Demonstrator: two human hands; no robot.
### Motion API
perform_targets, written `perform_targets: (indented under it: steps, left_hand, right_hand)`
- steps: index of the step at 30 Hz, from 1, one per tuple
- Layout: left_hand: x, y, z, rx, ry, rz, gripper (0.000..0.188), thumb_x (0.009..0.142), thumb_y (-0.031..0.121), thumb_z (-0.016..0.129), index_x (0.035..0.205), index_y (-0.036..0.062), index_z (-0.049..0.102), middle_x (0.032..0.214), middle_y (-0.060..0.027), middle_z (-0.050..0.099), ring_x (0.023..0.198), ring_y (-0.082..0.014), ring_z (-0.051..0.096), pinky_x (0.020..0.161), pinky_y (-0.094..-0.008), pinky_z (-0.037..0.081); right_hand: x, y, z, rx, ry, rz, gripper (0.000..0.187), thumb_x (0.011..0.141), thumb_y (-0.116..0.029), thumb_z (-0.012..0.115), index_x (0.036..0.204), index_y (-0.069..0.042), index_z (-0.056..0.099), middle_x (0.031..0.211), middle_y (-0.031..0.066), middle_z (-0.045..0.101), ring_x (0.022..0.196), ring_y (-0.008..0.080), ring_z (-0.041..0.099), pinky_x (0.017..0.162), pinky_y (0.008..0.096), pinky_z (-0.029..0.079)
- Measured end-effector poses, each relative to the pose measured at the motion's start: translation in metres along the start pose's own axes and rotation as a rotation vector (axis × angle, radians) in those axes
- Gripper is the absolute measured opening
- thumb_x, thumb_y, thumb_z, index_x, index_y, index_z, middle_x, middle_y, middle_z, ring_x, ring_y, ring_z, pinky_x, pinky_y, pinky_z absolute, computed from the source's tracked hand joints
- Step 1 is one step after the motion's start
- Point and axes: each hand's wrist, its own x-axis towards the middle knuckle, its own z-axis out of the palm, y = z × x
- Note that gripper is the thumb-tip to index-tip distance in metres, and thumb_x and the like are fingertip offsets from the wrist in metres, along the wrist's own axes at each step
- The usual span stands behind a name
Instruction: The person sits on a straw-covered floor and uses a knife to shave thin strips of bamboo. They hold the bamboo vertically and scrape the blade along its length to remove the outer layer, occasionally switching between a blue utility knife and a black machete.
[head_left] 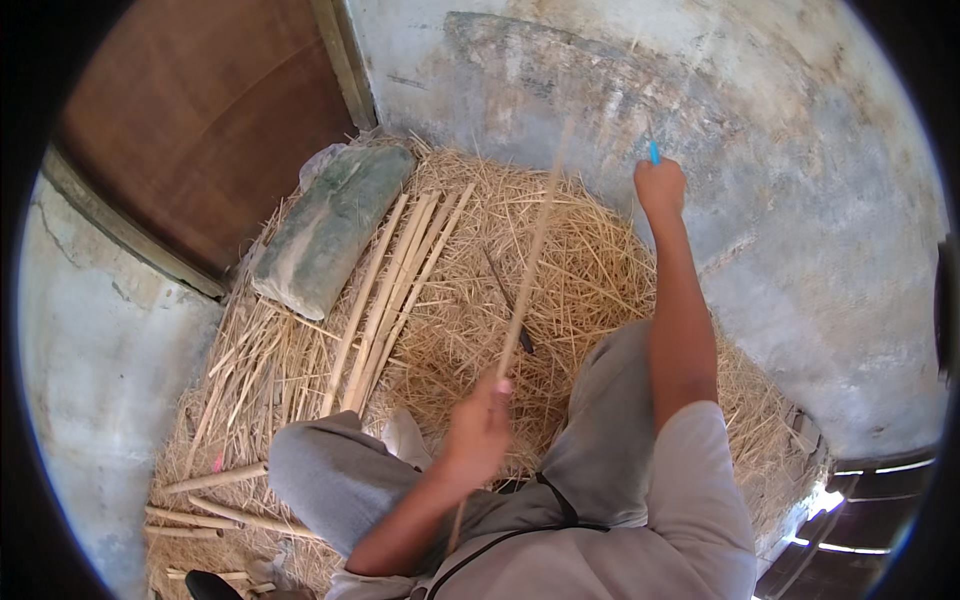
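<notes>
My left hand (476, 432), slightly blurred, is closed around a long thin bamboo strip (532, 262). The strip slants up and away over the straw, and its lower end passes back by my lap. Out to the right, in front of the wall, my raised right hand (660, 188) is a fist around a blue-handled tool (654, 152). Only a short blue piece shows above the fist; the kind of tool cannot be made out. Under the strip, a thin dark tool (524, 335) lies on the straw, between my bent knees.
Several split bamboo strips (385, 305) lie side by side, left of centre. Beyond them rests a greenish, dusty, wrapped bundle (340, 225). Round bamboo pieces (225, 478) are at lower left. Straw (590, 235) covers the floor up to the grey wall (790, 200) and brown door (210, 120).
</notes>
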Motion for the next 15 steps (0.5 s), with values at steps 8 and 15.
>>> perform_targets:
  steps: [8, 15]
  left_hand:
    - [0.029, 0.003, -0.033, -0.254, 0.095, 0.009, 0.034, 0.111, 0.027, 0.043, 0.123, 0.0010, 0.060, 0.068, 0.0010, 0.050, 0.056, -0.0063, 0.045, 0.052, -0.0267, 0.039]
    - [0.032, -0.006, -0.018, 0.256, 0.325, 0.239, 0.024, 0.108, 0.019, 0.045, 0.105, -0.0006, 0.060, 0.064, -0.0197, 0.059, 0.055, -0.0347, 0.063, 0.052, -0.0419, 0.045]
  right_hand:
    - [-0.157, -0.052, 0.018, 0.201, -0.522, -0.672, 0.021, 0.087, -0.021, 0.064, 0.084, -0.002, 0.072, 0.065, 0.0183, 0.065, 0.056, 0.0313, 0.062, 0.057, 0.0450, 0.051]
    - [-0.192, -0.046, 0.033, -0.266, -0.647, -0.816, 0.014, 0.084, -0.014, 0.066, 0.085, -0.002, 0.073, 0.070, 0.0154, 0.069, 0.065, 0.0323, 0.071, 0.059, 0.0458, 0.056]
